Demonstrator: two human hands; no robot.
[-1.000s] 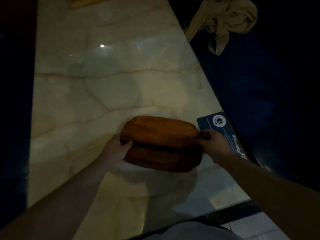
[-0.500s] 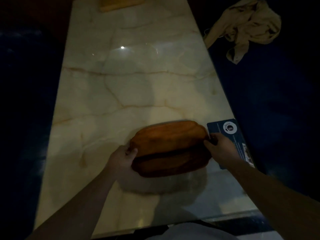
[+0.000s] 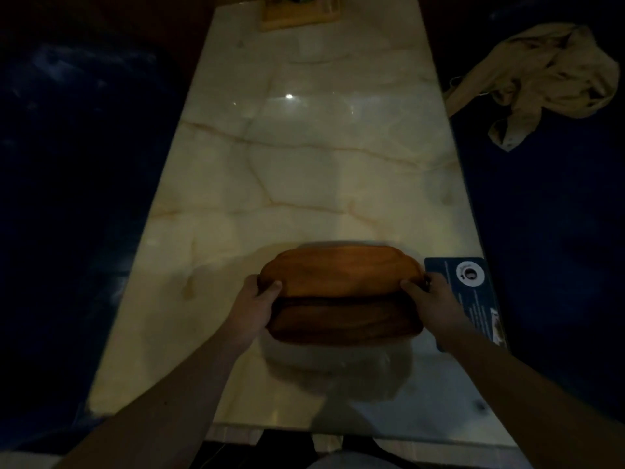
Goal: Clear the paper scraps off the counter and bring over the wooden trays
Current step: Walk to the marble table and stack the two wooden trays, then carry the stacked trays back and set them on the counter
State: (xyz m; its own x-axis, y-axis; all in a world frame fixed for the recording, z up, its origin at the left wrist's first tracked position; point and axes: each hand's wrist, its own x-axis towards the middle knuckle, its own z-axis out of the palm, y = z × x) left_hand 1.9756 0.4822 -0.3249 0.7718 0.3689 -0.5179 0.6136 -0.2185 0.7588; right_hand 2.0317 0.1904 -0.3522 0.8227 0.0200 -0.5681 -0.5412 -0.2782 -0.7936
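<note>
hands [image 3: 341,308] gripping oval wooden trays [image 3: 341,292], marble counter [image 3: 304,164]

Dim home/lounge: marble counter [image 3: 304,170], cloth [image 3: 554,76] on dk blue seat.

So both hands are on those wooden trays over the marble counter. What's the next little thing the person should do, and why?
Probably lower the stacked wooden trays straight down onto the counter and let go. The left hand and right hand grip opposite ends, a shadow beneath suggests the stack is just above the marble, and the surface below looks bare. Keeping slightly left avoids the blue card.
</note>
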